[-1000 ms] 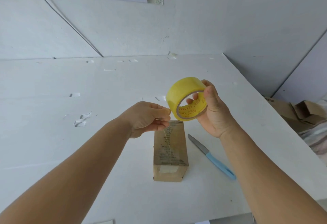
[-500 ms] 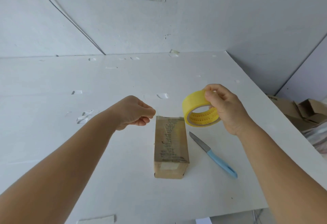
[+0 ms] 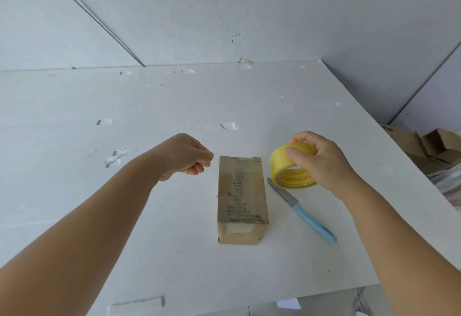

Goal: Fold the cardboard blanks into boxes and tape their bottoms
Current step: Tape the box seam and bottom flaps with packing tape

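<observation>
Head view: brown cardboard box (image 3: pixel 241 198) mid-desk looks taped already, right hand (image 3: pixel 321 159) gripping yellow tape roll (image 3: pixel 291 166) beside it, left hand (image 3: pixel 185 156) fisted, apparently empty; more blanks likely left.

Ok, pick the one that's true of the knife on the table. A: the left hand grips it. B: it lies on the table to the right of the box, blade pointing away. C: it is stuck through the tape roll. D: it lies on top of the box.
B: the knife lies flat on the table right of the box, blue handle nearest the person, untouched.
</observation>
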The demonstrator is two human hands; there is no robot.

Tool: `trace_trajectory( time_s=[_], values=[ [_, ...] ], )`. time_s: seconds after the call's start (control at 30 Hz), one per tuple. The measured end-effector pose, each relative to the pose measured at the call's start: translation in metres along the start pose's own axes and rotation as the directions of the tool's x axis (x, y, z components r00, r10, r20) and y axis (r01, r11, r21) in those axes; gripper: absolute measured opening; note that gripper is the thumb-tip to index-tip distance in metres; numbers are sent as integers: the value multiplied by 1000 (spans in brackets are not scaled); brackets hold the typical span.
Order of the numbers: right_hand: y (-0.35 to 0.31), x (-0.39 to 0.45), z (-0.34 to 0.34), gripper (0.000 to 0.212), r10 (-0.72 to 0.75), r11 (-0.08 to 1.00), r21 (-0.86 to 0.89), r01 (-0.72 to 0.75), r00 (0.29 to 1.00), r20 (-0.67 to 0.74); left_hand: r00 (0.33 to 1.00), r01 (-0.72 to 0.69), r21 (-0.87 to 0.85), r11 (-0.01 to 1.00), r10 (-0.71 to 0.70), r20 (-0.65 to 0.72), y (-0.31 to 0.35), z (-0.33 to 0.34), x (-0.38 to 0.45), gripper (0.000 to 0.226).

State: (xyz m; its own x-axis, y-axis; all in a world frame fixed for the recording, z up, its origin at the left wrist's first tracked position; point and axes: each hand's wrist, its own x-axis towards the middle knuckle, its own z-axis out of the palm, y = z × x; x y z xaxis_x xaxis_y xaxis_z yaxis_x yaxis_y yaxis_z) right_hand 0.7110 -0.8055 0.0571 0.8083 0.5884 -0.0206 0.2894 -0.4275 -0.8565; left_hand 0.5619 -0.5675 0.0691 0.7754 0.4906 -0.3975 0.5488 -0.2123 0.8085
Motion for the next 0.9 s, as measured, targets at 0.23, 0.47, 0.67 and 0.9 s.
trace_trajectory(
  time_s=[0.23,0.47,0.67,0.9],
  values=[
    [3,0,5,20,19,1000,-13,-18,1000,10,999,-5,45,999,7,-38,-6,2,7,16],
    [4,-1,7,21,40,999,-18,-40,999,1,998,-13,73,997,17,-54,-8,6,14,19],
    [11,-3,12,15,57,998,-11,-57,998,4,1000,-1,76,997,3,-29,-19,11,17,20],
    [23,-3,25,4,104,994,15,-104,994,19,1000,-29,28,999,29,-8,-35,26,20,25]
  ],
)
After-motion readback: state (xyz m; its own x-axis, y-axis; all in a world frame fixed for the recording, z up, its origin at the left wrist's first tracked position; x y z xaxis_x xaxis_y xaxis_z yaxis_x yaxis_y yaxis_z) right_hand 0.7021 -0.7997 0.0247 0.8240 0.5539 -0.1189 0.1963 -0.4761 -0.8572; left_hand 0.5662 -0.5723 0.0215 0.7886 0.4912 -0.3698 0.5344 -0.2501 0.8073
